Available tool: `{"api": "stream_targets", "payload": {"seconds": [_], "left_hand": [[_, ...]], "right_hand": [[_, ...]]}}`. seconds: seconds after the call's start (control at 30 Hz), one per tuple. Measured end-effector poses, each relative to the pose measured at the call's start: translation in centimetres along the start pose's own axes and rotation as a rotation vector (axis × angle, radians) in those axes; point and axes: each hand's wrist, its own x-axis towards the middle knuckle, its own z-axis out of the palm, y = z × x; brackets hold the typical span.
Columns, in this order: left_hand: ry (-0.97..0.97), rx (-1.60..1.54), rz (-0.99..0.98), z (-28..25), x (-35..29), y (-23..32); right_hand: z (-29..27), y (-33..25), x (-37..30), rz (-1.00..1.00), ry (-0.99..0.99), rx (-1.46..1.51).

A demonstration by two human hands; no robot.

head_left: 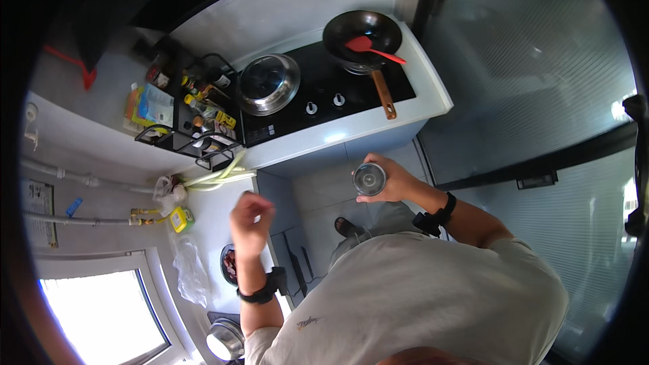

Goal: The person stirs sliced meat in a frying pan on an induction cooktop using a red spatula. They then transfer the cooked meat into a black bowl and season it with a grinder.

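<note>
My right hand (392,179) is wrapped round a clear, round cup-like container (370,179), seen nearly from above over the floor in front of the stove. What is inside it I cannot make out. My left hand (251,222) is raised beside the left counter's edge, its fingers curled together in a pinch. Anything between those fingertips is too small or blurred to see. Beyond both hands, a dark wok (338,34) with a wooden handle sits on the right burner. A red spatula (361,44) lies in it.
A domed steel lid (268,84) covers the left burner. Left of the stove stands a black rack (177,136) with several bottles. Long green stalks (215,179), a plastic bag (191,274), a bowl of reddish food (230,265) and a metal pot (226,339) are along the left counter.
</note>
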Motion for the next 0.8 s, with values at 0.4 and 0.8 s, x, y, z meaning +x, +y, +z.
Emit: {"api": "stream_targets", "payload": {"seconds": [0.4, 0.8], "left_hand": [[-0.048, 0.474, -0.256, 14.4, 1.8, -4.6], [0.467, 0.609, -0.089, 17.0, -2.9, -10.2]], "right_hand": [[-0.9, 0.4, 9.6, -0.294, -0.43, -0.053], [3.6, -0.8, 11.7, -0.617, -0.812, 0.045]]}}
